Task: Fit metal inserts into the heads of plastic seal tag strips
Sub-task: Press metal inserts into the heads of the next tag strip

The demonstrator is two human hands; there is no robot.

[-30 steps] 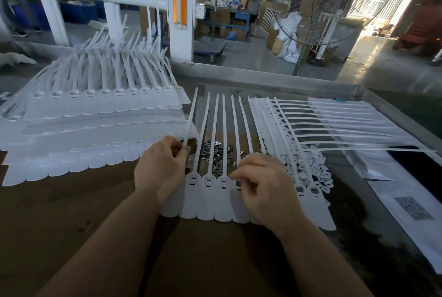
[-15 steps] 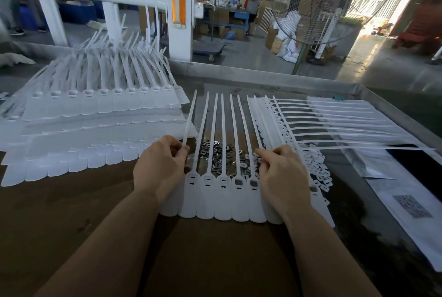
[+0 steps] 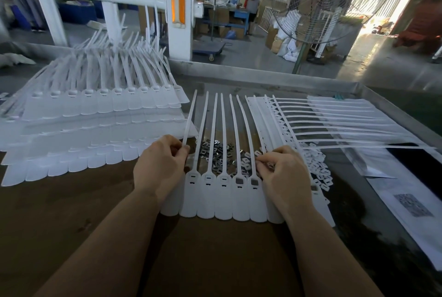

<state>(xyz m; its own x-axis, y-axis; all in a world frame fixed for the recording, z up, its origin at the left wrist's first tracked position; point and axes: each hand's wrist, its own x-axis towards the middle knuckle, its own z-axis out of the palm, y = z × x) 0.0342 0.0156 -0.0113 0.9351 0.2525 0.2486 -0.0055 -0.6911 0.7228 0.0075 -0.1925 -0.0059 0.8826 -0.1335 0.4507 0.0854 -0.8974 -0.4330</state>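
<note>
A joined row of white seal tag strips (image 3: 223,197) lies in front of me, tails pointing away. Two heads near the right show dark metal inserts (image 3: 239,181); three heads to their left show empty slots. My left hand (image 3: 159,168) pinches the leftmost strip's tail. My right hand (image 3: 284,174) rests on the row's right end, fingertips curled at the edge of a pile of small white plastic caps (image 3: 318,170); what they pinch is hidden. Loose metal inserts (image 3: 216,153) lie heaped under the tails, between my hands.
A tall stack of white strip sheets (image 3: 95,124) fills the left of the brown table (image 3: 215,256). More strip sheets (image 3: 334,124) lie sideways on the right, with printed papers (image 3: 411,208) near the metal table rim (image 3: 275,76). A floor fan (image 3: 318,2) stands beyond.
My right hand left the strip heads and slid right and away to the edge of the loose parts, uncovering two heads with inserts. My left hand stayed on the leftmost tail.
</note>
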